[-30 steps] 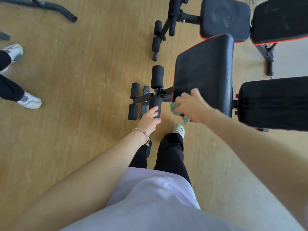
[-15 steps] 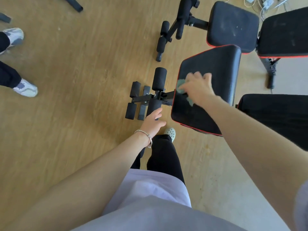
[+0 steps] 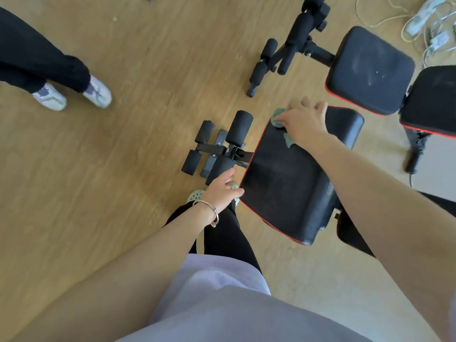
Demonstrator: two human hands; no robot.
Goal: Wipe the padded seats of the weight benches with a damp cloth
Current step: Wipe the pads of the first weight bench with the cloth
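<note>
The green cloth [image 3: 279, 119] lies on the far left corner of the nearer seat [image 3: 283, 183], a black pad with red piping that tilts across the middle of the floor [image 3: 123, 169]. The right hand [image 3: 304, 122] is flat on top of the cloth, fingers [image 3: 318, 107] stretched out and reaching past the pad's far edge. It presses the cloth down rather than gripping it. One bit of cloth peeks out by the thumb and another trails out near the wrist. The left hand [image 3: 223, 191] is well apart from the cloth, down by the seat's near left edge, loose and open with nothing in it. Its thumb comes just beside the red piping, though I cannot tell whether it touches. A thin bracelet [image 3: 212, 214] sits on that wrist. Under the hand a pale shoe [image 3: 196, 195] of the person wiping shows on the floor. Left of the seat stand the bench's black foam rollers [image 3: 239, 128]. Beyond it is a second seat [image 3: 370, 70], dusty with pale smears, with a backrest [image 3: 434, 99] next to it on the right. White cables [image 3: 431, 25] lie tangled in the far right corner. Off to the left stands another person in dark trousers and light sneakers [image 3: 74, 95].
</note>
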